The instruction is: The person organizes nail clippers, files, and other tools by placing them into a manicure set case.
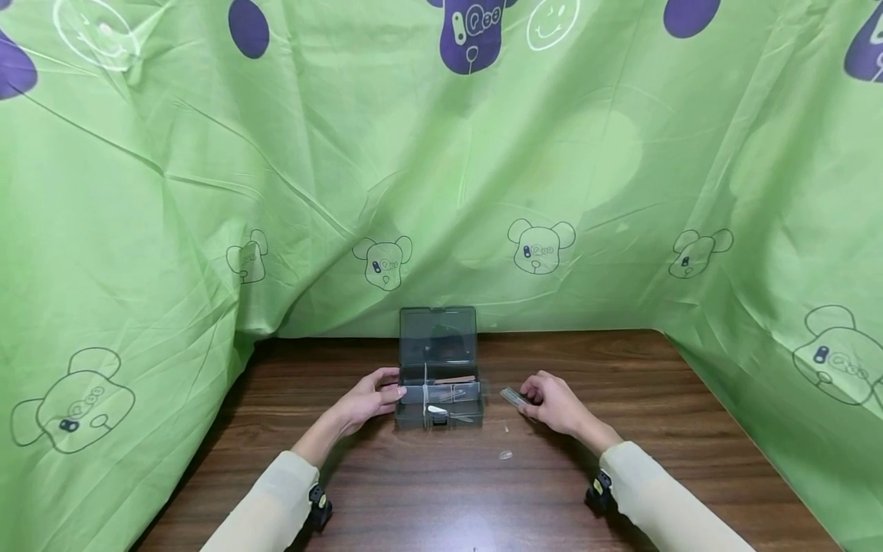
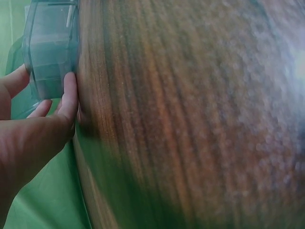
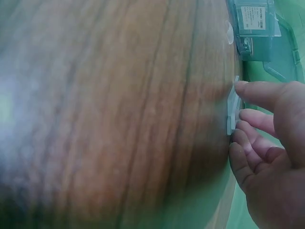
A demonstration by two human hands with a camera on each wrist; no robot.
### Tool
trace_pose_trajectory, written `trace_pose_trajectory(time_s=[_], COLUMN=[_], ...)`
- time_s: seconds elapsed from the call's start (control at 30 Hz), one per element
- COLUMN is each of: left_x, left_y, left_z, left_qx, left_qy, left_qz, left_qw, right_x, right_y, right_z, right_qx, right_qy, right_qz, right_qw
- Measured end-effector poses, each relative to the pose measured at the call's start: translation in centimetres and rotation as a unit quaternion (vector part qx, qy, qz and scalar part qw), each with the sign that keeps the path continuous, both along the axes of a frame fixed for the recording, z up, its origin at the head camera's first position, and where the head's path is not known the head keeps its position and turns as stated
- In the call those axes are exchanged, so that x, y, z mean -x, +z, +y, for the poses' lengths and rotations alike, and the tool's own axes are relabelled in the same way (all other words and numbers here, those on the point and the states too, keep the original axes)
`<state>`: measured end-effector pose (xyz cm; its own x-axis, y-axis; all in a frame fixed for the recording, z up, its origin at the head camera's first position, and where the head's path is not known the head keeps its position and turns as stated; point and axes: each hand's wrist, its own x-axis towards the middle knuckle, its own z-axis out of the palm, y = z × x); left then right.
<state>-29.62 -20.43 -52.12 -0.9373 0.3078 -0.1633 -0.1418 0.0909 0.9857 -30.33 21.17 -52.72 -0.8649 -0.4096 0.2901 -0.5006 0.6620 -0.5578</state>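
Observation:
A grey see-through divided box [image 1: 405,418] stands on the table with its lid [image 1: 438,335] raised at the back. My left hand [image 1: 364,401] holds the box's left side, the thumb near its upper edge and fingers [image 2: 70,93] along the wall. Inside are a reddish-brown strip [image 1: 455,380], a small white piece [image 1: 438,411] and thin clear items too small to tell. To the right of the box, my right hand [image 1: 554,405] pinches a flat, clear rectangular piece [image 3: 232,112] between thumb and fingers, close to the tabletop. Its kind is unclear.
A small clear oval piece [image 1: 506,455] lies on the brown wooden table [image 1: 428,491] in front and right of the box, with a tinier bit [image 1: 506,428] behind it. A white printed label [image 3: 253,18] is on the box's side. Green printed cloth [image 1: 441,169] surrounds the table.

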Motion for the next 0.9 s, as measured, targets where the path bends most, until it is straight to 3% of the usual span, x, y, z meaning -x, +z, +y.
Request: trace_pose_trajectory(time_s=[0.47,0.9], left_x=[0.09,0.05], left_y=[-0.24,-0.11], left_z=[0.05,-0.06], left_qx=[-0.004,0.001], left_qy=[0.005,-0.001], left_qz=[-0.001,0.003], left_qw=[1.0000,1.0000], right_x=[-0.43,-0.57], right_y=[0.05,0.25], right_z=[-0.43,-0.82], right_qx=[-0.007,-0.005], right_qy=[-0.015,-0.011], right_qz=[-0.048,-0.041], right_qw=[0.999,0.999])
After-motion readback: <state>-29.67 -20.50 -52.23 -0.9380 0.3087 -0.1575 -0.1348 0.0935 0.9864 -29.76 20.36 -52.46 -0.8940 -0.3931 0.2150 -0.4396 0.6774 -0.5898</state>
